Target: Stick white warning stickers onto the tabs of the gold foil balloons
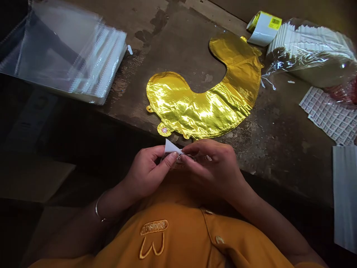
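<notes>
Between my hands, just in front of the table edge, is a small sheet of stickers (170, 146) with a white corner folded up. My left hand (152, 167) pinches it between thumb and fingers. My right hand (213, 160) is closed at the sheet's other side, its thumb and index fingertips pressed together on it; some printed marks show below the fingers. Right beyond the hands lies a flat gold foil balloon (200, 108), curved like a C. A tab on its near edge carries a small round sticker (164, 130).
A stack of clear plastic bags (83, 56) lies at the left. At the back right are a label roll (263, 29) and a clear bag of white sticks (309, 41). More sticker sheets (331, 115) and white strips (345, 193) lie along the right side.
</notes>
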### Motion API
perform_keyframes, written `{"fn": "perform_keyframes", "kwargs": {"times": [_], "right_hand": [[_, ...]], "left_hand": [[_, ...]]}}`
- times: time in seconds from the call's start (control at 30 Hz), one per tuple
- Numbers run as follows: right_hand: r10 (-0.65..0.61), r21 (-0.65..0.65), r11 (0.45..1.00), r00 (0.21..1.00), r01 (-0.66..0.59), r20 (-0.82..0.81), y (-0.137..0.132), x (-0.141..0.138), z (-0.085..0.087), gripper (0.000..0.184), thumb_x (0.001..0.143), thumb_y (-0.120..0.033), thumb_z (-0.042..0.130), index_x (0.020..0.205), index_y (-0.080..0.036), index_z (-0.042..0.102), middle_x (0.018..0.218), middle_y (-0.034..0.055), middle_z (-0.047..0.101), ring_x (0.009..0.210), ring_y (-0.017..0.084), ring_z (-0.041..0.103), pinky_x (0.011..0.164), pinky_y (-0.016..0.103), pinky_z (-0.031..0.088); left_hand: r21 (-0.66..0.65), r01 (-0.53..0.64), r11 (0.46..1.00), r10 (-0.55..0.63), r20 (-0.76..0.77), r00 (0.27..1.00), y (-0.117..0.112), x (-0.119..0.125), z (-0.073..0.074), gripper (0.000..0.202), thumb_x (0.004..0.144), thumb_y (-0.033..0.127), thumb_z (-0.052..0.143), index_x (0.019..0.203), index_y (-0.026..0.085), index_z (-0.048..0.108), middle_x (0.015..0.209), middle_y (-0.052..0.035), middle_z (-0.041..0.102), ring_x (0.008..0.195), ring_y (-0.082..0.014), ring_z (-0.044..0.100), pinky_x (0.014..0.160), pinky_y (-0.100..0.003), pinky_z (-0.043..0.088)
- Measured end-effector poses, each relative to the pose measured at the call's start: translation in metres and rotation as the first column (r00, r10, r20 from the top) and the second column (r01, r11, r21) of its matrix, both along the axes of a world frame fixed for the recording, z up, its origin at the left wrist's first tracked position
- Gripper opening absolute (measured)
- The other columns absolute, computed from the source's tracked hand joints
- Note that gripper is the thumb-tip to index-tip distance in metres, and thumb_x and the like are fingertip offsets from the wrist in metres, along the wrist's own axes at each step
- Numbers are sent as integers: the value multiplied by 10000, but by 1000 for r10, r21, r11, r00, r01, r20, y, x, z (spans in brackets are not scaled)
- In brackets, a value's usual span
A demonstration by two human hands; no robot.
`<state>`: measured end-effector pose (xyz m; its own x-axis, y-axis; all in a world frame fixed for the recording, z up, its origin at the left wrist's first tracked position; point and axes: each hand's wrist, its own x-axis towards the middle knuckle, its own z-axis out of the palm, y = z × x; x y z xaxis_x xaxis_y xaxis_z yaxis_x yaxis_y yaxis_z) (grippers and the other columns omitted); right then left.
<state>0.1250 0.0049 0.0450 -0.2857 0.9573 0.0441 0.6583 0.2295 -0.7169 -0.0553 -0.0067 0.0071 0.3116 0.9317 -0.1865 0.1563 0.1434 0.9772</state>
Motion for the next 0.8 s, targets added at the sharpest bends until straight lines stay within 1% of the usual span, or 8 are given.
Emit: {"fn": "perform_keyframes", "kwargs": {"times": [0.17, 0.33, 0.47, 0.53, 0.6, 0.67, 0.73, 0.8], "right_hand": [[15, -20, 1000, 998, -14, 54, 1, -1, 2, 76, 798, -244, 662, 800, -193, 717, 759, 15, 724, 691, 137, 644, 652, 250, 470], [36, -40, 999, 997, -33, 69, 2, -2, 5, 96, 803, -211, 636, 762, -186, 719, 717, 12, 712, 651, 123, 629, 621, 237, 453], [9, 11, 1000, 997, -9, 78, 1, -4, 2, 124, 802, -204, 612, 723, -187, 706, 698, 16, 706, 626, 122, 616, 614, 242, 452], [-37, 9, 999, 998, 37, 43, 0, -4, 0, 107, 792, -209, 620, 726, -193, 704, 699, 10, 708, 627, 125, 619, 622, 246, 460], [-108, -45, 993, 993, 106, -38, 1, -3, -1, 94, 787, -223, 631, 727, -193, 696, 687, 2, 705, 615, 125, 622, 604, 246, 467], [-191, -105, 978, 975, 180, -111, 2, -2, 0, 110, 799, -250, 631, 720, -194, 682, 668, -3, 698, 585, 128, 619, 558, 248, 465], [-249, -17, 968, 963, 249, -103, 3, 1, 3, 125, 817, -262, 619, 715, -209, 667, 679, 1, 699, 592, 139, 623, 554, 270, 466], [-250, 272, 932, 968, 238, 8, 2, 3, 5, 101, 817, -243, 623, 722, -241, 659, 714, 3, 705, 654, 161, 638, 639, 320, 477]], "left_hand": [[44, 35, 998, -34, -21, 999, 1, -1, 1, 251, 917, 322, 533, 907, 150, 716, 818, -32, 732, 735, -159, 666, 670, -234, 508], [146, 83, 986, -63, -140, 988, 2, -3, 4, 225, 906, 290, 542, 860, 151, 713, 761, -22, 718, 663, -135, 635, 614, -218, 473], [82, 63, 995, -54, -104, 993, 0, -1, 3, 205, 904, 292, 549, 856, 162, 700, 770, -17, 705, 691, -135, 627, 639, -216, 477], [-16, -1, 1000, 1, 1, 1000, -1, 1, 0, 177, 893, 297, 569, 984, 178, 665, 823, -17, 700, 738, -146, 638, 663, -221, 494], [-108, -59, 992, 73, 137, 988, -1, 3, -2, 361, 884, 276, 582, 1238, 229, 532, 882, -10, 695, 754, -148, 644, 672, -230, 512], [-102, -85, 991, 103, 188, 977, -1, 4, -3, 492, 876, 234, 581, 1344, 273, 434, 945, -11, 687, 782, -145, 643, 699, -238, 520], [-10, -63, 998, 64, 105, 992, 0, 4, -3, 324, 861, 178, 568, 1173, 255, 605, 940, -12, 678, 825, -146, 635, 743, -238, 513], [65, -32, 997, 32, 1, 999, 2, 3, -1, 179, 843, 134, 552, 889, 209, 708, 897, -17, 670, 849, -146, 631, 766, -230, 504]]}}
